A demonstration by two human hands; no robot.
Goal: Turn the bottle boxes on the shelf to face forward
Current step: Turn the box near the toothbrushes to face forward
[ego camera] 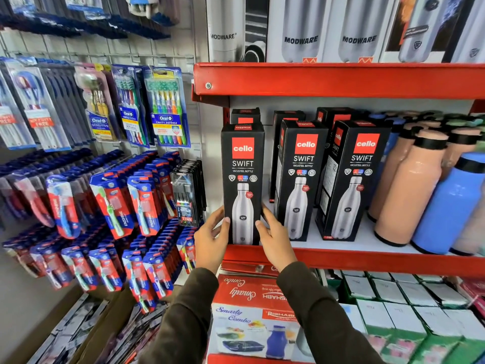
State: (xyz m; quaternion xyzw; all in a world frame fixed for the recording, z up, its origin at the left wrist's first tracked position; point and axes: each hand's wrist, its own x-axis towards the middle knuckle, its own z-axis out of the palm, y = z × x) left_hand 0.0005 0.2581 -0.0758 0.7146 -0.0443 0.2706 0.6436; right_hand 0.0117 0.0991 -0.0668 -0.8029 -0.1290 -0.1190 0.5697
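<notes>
Three black Cello Swift bottle boxes stand in the front row of the red shelf (367, 261). The left box (242, 179) faces forward at the shelf's left end. My left hand (211, 240) presses its lower left side and my right hand (275, 240) its lower right side, thumbs on the front. The middle box (299, 179) and the right box (354, 179) show their fronts but are turned slightly, with their left sides visible. More black boxes (286, 116) stand behind them, mostly hidden.
Peach bottles (404, 190) and a blue bottle (451, 206) stand loose on the shelf to the right. Modware boxes (301, 30) fill the shelf above. Toothbrush packs (168, 106) hang on the wall panel to the left. Boxed goods (252, 319) lie below the shelf.
</notes>
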